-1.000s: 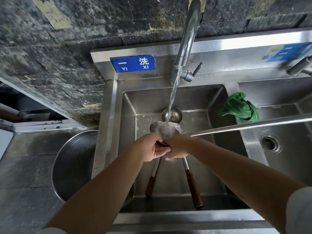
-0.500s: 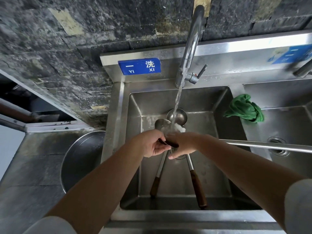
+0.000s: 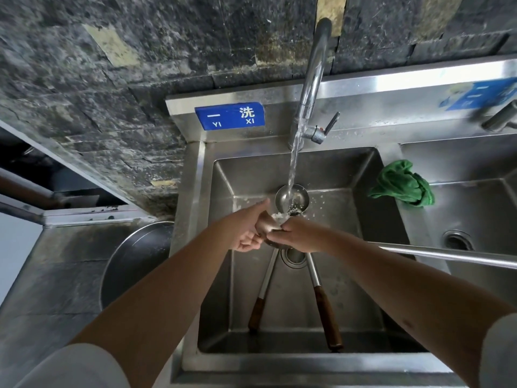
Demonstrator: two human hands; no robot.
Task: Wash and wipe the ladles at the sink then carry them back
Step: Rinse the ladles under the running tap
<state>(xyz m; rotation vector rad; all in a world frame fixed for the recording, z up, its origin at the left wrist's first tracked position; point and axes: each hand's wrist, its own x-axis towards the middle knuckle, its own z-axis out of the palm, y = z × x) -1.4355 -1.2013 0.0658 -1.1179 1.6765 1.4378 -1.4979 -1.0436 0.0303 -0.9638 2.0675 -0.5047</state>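
Water (image 3: 292, 175) ran from the faucet (image 3: 313, 88) into the left sink basin (image 3: 349, 191), splashing onto a ladle bowl (image 3: 268, 224) held between both hands over the drain (image 3: 293, 256). Left hand (image 3: 246, 228) cupped the bowl's left side, fingers curled around it. Right hand (image 3: 300, 233) pinched the bowl's right edge, fingers closed on the rim. Long steel handle (image 3: 447, 254) ran off to the right across the divider, apparently this ladle's. Two more ladles lay in the basin: second ladle (image 3: 291, 198) with its bowl under the stream, third ladle (image 3: 263, 289) beside it, its bowl hidden by the hands, both wooden grips pointing toward the person. Green cloth (image 3: 402, 183) sat on the divider, well apart from the hands. Large steel bowl (image 3: 134, 264) stood left of the sink.
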